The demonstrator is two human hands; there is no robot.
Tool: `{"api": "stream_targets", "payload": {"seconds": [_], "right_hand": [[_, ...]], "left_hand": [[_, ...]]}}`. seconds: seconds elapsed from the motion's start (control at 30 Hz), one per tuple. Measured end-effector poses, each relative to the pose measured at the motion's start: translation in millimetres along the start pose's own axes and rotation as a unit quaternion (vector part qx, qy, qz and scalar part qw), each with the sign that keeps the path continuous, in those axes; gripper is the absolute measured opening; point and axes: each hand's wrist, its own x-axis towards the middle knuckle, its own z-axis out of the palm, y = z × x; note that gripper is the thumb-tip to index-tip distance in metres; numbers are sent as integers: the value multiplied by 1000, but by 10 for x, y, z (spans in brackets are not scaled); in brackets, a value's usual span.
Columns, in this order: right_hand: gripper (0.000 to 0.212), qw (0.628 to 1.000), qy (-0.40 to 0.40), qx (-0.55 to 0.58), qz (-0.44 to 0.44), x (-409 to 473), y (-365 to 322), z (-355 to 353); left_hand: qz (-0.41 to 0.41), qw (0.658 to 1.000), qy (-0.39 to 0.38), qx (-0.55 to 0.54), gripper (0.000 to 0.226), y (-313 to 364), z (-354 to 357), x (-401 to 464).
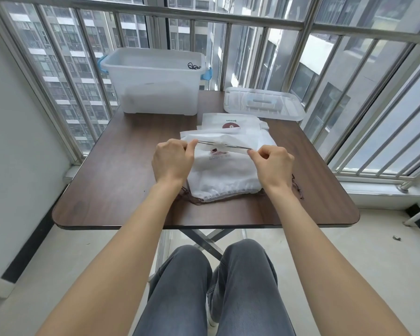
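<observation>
While the white drawstring bags (224, 173) are stacked mid-table (121, 170), a dark band (224, 145) is stretched taut just above them. One end is pinched by the left hand (172, 161), the other by the right hand (273, 163). Behind, a clear bin (155, 86) and its lid (262, 103) are seen.

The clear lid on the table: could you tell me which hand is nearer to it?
Right. The right hand is directly in front of the lid, toward the person; the left hand is farther off to the left.
</observation>
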Motion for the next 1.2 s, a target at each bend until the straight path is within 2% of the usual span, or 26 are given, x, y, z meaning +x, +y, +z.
{"api": "stream_targets", "payload": {"seconds": [0.07, 0.17, 0.3, 0.4, 0.57, 0.67, 0.87, 1.0, 1.03, 1.07, 1.1, 1.13, 1.17, 1.2], "right_hand": [[37, 1000, -26, 11, 10, -12, -34, -16], [42, 984, -144, 64, 83, -39, -69, -76], [41, 957, -251, 112, 93, -117, -177, -138], [34, 917, -276, 247, 147, -146, -252, -126], [26, 832, -295, 424, 201, -217, -272, -83], [25, 781, -321, 491, 214, -286, -334, -41], [23, 738, -336, 540, 226, -353, -349, 53], [26, 748, -342, 527, 214, -346, -399, 5], [27, 782, -332, 492, 191, -337, -408, -11], [29, 844, -313, 411, 146, -326, -410, -21], [30, 916, -277, 280, 78, -311, -399, -24], [30, 966, -223, 130, -7, -292, -374, -17], [29, 982, -167, 6, -89, -286, -344, -6], [28, 978, -119, -69, -160, -288, -322, 2]], "left_hand": [[-60, 988, -56, -129, 59, -5, -17, 26], [-127, 920, -173, -328, 53, 32, -85, 17], [-102, 883, -258, -379, 44, 131, -154, -37], [-134, 829, -316, -441, 36, 192, -171, -48], [-156, 785, -306, -516, 31, 248, -89, -172], [-172, 762, -291, -553, 29, 301, -77, -234], [-186, 750, -274, -573, 26, 351, -51, -253], [-181, 771, -255, -555, 24, 371, -111, -260], [-180, 777, -251, -549, 24, 367, -130, -260], [-179, 784, -249, -540, 23, 366, -153, -261], [-180, 793, -246, -528, 23, 364, -172, -269], [-181, 802, -244, -515, 23, 366, -189, -278], [-184, 809, -242, -503, 23, 367, -198, -287], [-185, 814, -242, -495, 24, 369, -202, -297]]}}
